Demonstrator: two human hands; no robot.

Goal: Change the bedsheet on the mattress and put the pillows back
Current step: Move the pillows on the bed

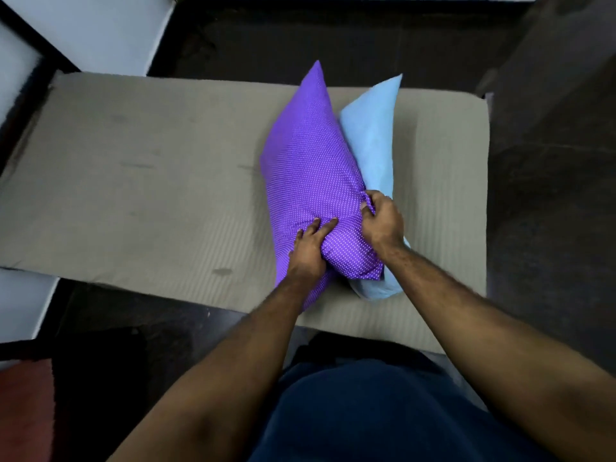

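Observation:
A purple pillow (306, 161) with small white dots lies on the right half of the grey-beige mattress (150, 181), partly on top of a light blue pillow (370, 138). My left hand (310, 248) grips the purple pillow near its front end, with the fingers dug into the fabric. Farther right on the same pillow, my right hand (380, 218) pinches a fold of the purple cover along its edge. The blue pillow shows behind and below the purple one, its middle hidden.
The mattress lies on a dark floor (550, 195). White panels with dark frames (83, 31) stand at the far left. A reddish mat (23, 411) sits at the lower left. My dark blue clothing (383, 411) fills the bottom middle.

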